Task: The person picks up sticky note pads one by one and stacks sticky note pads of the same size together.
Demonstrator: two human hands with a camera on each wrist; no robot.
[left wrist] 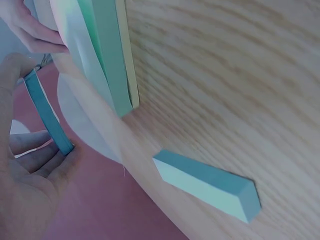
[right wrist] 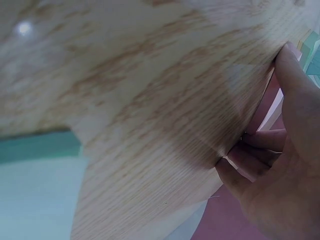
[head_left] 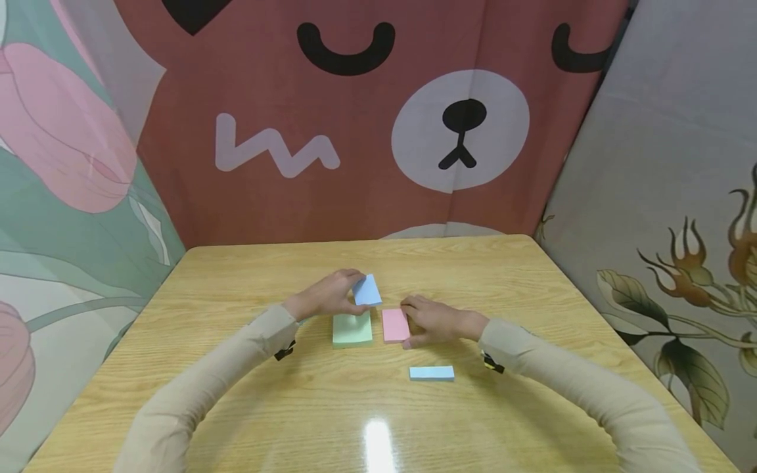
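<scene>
My left hand [head_left: 331, 293] pinches a blue sticky note pad [head_left: 367, 291] between thumb and fingers, holding it tilted above the rear of a larger green sticky note pad [head_left: 352, 330]. In the left wrist view that blue pad [left wrist: 48, 112] shows edge-on in the left hand [left wrist: 30, 175]. To the right of the green pad lies a pink sticky note pad [head_left: 395, 326]. My right hand [head_left: 437, 320] grips it at its right side, thumb near the front corner and fingers at the back. The right wrist view shows the pink pad's edge [right wrist: 265, 107] within the right hand [right wrist: 280, 175].
A narrow light-blue sticky note pad [head_left: 432, 374] lies in front of the right hand. The left wrist view shows a pale blue-green block [left wrist: 205, 182] on the wooden table [head_left: 284, 407]. Patterned curtains [head_left: 355, 131] hang behind the table and at both sides.
</scene>
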